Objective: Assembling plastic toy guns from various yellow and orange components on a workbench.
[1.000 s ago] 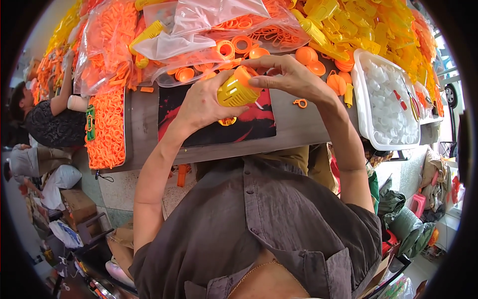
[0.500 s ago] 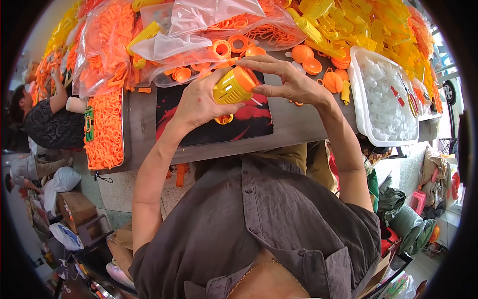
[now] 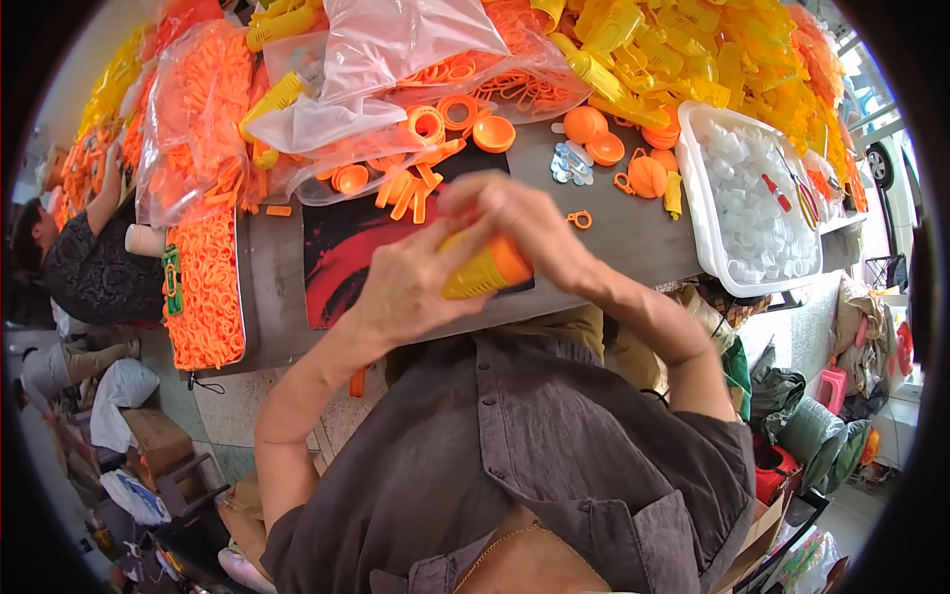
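My left hand (image 3: 401, 282) is wrapped round a yellow plastic cylinder (image 3: 467, 275) with slots in its side and an orange end (image 3: 509, 262). Over the cylinder's far side bends my right hand (image 3: 539, 230), its fingers smeared by motion and partly overlapping the left hand. Whether they grip the piece, I cannot tell. Both hands are above a black-and-red mat (image 3: 332, 272) at the table's near edge. Just beyond them lie orange clip-like pieces (image 3: 406, 191). An orange ring piece (image 3: 579, 220) rests right of the mat.
A white tray (image 3: 705, 213) of clear plastic caps, with scissors on top, stands at the right. At the left is a tray of orange rings (image 3: 206, 287). Bagged orange parts (image 3: 198, 119) and heaped yellow shells (image 3: 683, 49) line the back. A person (image 3: 99, 238) works at far left.
Both hands have drawn nearer to my body with the yellow cylinder. My right hand has swung over its far side. Orange clips and a small pale-blue item beyond the hands have come into sight.
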Demonstrator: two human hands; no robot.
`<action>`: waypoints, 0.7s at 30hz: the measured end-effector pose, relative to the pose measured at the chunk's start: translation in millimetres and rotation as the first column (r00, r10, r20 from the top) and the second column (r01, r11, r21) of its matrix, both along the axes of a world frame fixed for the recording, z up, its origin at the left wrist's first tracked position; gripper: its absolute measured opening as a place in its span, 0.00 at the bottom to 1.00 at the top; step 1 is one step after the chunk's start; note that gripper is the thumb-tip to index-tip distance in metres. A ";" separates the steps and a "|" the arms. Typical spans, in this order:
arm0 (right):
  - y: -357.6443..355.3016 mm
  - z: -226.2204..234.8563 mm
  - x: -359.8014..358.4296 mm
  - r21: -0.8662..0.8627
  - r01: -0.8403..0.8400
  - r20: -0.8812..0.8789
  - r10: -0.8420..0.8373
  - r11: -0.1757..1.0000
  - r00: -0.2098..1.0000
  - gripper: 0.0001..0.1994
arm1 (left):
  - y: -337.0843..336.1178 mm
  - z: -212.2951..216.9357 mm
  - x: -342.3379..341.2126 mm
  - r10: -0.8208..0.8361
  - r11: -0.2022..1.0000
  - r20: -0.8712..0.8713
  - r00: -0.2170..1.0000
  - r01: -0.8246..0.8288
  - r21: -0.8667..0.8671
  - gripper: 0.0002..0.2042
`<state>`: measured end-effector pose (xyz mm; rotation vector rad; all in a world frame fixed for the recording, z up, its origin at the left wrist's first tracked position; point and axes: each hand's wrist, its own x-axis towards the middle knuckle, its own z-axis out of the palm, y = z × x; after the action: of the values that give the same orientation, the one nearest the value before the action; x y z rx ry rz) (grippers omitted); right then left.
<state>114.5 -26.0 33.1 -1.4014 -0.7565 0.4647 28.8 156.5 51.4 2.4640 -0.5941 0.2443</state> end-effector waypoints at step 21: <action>7.6 -43.4 70.9 -0.369 0.471 0.583 -0.195 0.801 0.789 0.06 | 71.9 -23.4 -60.2 -0.248 0.216 -0.519 0.818 -0.475 -0.853 0.30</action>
<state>185.5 -18.4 -10.3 -2.1671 -0.8100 -0.0414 -31.5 228.4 28.1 1.1212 0.1134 -0.0868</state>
